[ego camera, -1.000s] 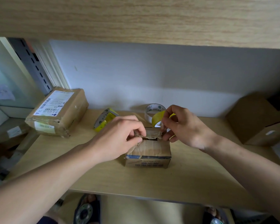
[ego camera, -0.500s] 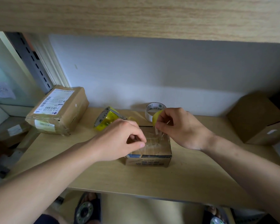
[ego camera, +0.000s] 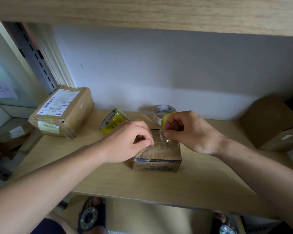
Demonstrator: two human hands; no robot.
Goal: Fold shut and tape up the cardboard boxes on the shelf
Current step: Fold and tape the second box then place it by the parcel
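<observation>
Flaps now flattened; left hand (ego camera: 130, 141) presses small box (ego camera: 156, 155), right hand (ego camera: 189, 132) pinches tape (ego camera: 161, 135).

Head-worn view, downward over shelf (ego camera: 108, 179)

small box (ego camera: 156, 157): worn matt cardboard, glossy clear tape strip (ego camera: 162, 136); shelf (ego camera: 108, 181): smooth matt wood-grain laminate

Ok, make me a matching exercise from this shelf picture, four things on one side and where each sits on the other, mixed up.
Things:
1. labelled brown parcel
2. small cardboard box
3. white tape roll
4. yellow tape dispenser

Places:
A. under both hands, shelf centre
B. far left of the shelf
C. by the back wall, behind the right hand
D. just behind the left hand

Pairs: 1-B, 2-A, 3-C, 4-D
</observation>
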